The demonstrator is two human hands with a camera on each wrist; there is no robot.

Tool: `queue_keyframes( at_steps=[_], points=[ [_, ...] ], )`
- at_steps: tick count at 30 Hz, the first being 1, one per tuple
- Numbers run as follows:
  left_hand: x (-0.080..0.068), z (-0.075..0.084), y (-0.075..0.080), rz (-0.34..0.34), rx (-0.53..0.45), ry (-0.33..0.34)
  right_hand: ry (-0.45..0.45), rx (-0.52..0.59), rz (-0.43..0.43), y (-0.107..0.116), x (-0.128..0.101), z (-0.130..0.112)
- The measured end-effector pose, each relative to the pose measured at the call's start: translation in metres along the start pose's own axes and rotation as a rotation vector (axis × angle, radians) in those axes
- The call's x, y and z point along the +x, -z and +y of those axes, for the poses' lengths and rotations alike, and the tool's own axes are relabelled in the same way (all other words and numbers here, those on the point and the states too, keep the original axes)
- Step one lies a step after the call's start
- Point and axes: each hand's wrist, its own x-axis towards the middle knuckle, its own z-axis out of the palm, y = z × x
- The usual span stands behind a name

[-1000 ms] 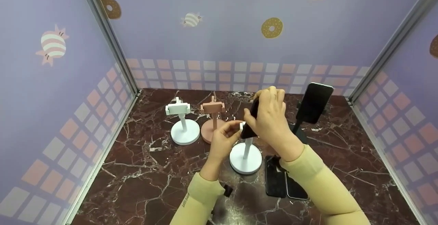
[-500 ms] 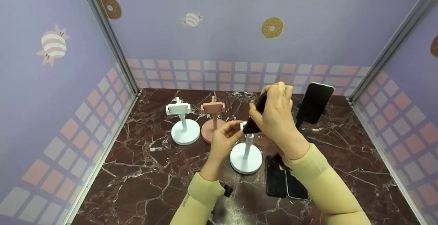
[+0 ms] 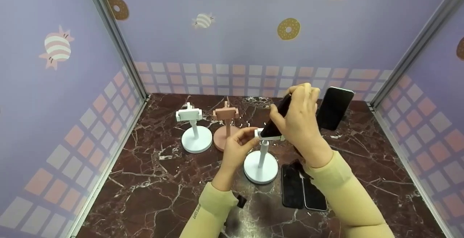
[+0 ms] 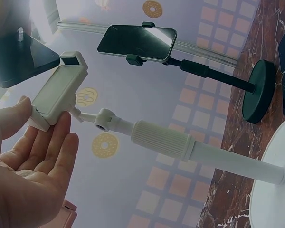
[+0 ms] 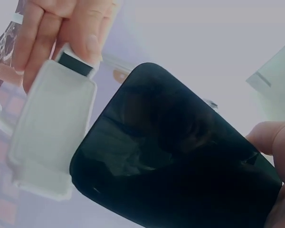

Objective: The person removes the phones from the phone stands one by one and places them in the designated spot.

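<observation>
My left hand (image 3: 235, 151) pinches one end of the holder (image 4: 59, 90) on a white phone stand (image 3: 261, 169); the thumb is in front and fingers are behind. My right hand (image 3: 304, 122) grips a black smartphone (image 5: 166, 147) by its edges, tilted over the holder. In the right wrist view the phone's lower corner overlaps the holder's side; whether they touch, I cannot tell. The holder's face is bare, with a dark pad on its end lip. Part of the phone hides behind my right hand in the head view.
A white stand (image 3: 196, 140) and a pink stand (image 3: 226, 115) are at the back left. A dark green stand (image 4: 259, 90) at the right holds another phone (image 3: 334, 108). Two phones, one a black phone (image 3: 292, 187), lie on the marble table (image 3: 152, 194) beside the right sleeve.
My right hand has moved right and slightly up with the smartphone, which now leans more and uncovers more of the holder. My left hand stays in place on the holder.
</observation>
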Motion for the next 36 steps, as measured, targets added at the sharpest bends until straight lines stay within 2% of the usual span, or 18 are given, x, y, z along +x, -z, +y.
queue_keyframes(
  at_steps=[15,22,32,36],
  points=[
    [-0.001,-0.002,0.001,-0.002,-0.021,0.026,-0.002,-0.023,0.034,0.008,-0.004,0.013],
    [-0.001,-0.003,0.001,0.006,-0.017,0.017,-0.032,-0.012,0.033,0.011,-0.006,0.016],
    [-0.002,-0.007,0.002,-0.006,0.005,0.032,-0.076,-0.057,-0.002,0.014,-0.014,0.024],
    [-0.003,-0.008,0.002,-0.014,-0.002,0.057,-0.098,-0.078,-0.021,0.014,-0.018,0.028]
  ],
)
